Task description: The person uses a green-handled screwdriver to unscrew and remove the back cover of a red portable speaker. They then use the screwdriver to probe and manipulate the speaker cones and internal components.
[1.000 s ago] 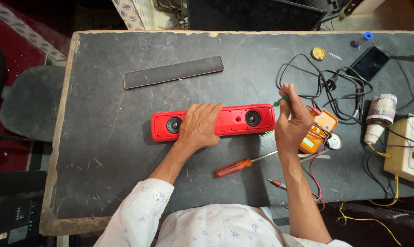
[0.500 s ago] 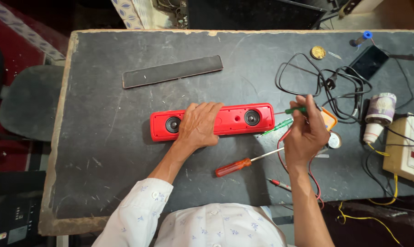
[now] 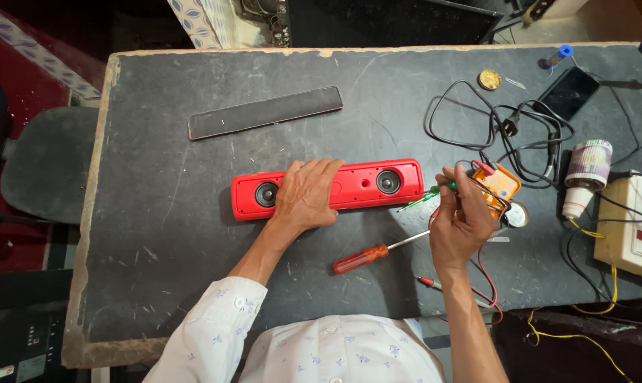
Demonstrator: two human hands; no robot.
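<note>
Under the flat left hand (image 3: 305, 195) lies the red speaker (image 3: 356, 186); right hand (image 3: 461, 221) pinches a green screwdriver (image 3: 426, 198).

The light is bright and even, and it seems to come from above. On the dark grey table (image 3: 157, 234) the shadows are soft and short; a faint one lies under the left hand (image 3: 305, 195) and the right hand (image 3: 461, 221). Scratches on the table surface catch a pale sheen, without hard glare. The picture is sharp in the middle. The table edges bend a little outward, as with a wide lens. The floor around is dim.
</note>
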